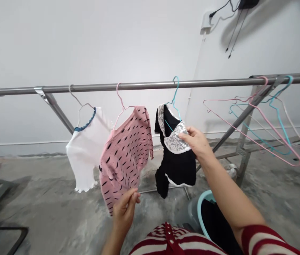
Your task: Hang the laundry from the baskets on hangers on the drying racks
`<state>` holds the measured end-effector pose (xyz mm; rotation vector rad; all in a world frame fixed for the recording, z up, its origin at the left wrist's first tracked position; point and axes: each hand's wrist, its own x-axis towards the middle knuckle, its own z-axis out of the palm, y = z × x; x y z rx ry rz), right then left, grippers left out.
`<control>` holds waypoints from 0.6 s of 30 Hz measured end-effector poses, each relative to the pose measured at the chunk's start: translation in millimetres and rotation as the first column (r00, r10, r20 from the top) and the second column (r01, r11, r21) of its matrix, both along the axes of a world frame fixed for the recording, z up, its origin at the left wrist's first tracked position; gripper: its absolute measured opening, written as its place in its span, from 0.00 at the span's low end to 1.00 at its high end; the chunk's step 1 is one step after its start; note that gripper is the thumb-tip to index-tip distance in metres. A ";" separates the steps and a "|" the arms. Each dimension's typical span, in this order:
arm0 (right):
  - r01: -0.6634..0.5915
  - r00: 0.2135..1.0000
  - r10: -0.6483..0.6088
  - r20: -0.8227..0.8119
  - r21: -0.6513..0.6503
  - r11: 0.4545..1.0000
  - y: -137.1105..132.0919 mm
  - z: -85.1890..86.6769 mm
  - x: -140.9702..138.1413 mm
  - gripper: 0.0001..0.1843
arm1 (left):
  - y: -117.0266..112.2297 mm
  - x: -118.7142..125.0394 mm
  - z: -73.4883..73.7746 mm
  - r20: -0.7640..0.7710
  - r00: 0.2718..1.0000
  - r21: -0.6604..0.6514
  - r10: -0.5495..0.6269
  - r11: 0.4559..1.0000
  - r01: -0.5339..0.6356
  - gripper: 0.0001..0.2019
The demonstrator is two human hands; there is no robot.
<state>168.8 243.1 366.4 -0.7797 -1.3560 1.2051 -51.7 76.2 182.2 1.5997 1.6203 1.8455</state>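
Observation:
My left hand point(124, 210) pinches the lower edge of a pink knit top with black dashes point(124, 152), which hangs from a pink wire hanger point(120, 97). My right hand point(196, 141) grips the sequined silver collar point(175, 140) of a black garment point(177, 166), which hangs on a blue wire hanger point(175, 94). To the left, a white ruffled top with a blue neckline point(87, 147) hangs on a white wire hanger point(77, 97), touching neither hand.
All three hangers hook over a horizontal steel rail point(144, 85) on angled supports. Several bare pink, blue and white hangers point(261, 120) hang at its right end. Below my right arm stands a blue-rimmed basin point(205, 209) holding dark cloth. The floor is rough concrete, with a white wall behind.

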 end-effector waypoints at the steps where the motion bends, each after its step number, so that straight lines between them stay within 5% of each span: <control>1: -0.009 1.000 0.009 0.007 0.014 1.000 2.5 -1.9 -3.7 0.18 | 1.6 2.2 -3.1 0.020 1.000 -0.013 -0.012 1.000 0.012 0.09; 7: 0.015 0.995 -0.026 0.093 0.107 0.994 7.6 -11.5 -16.7 0.15 | 14.7 7.0 -6.5 0.008 0.994 -0.068 -0.106 0.992 0.106 0.09; 11: 0.066 0.996 -0.074 0.052 0.135 0.989 -4.4 -20.6 -10.2 0.19 | 13.3 4.4 11.2 -0.047 0.992 -0.018 -0.116 0.993 0.116 0.08; 15: 0.179 0.978 -0.199 0.068 0.225 0.958 -21.4 -41.0 15.8 0.23 | -2.0 -16.6 65.0 -0.124 0.992 0.126 0.013 0.992 0.003 0.09; 18: 0.241 0.963 -0.258 0.075 0.182 0.953 -25.5 -67.2 40.1 0.22 | -1.5 -45.3 127.0 -0.122 0.934 0.317 0.336 0.905 -0.284 0.07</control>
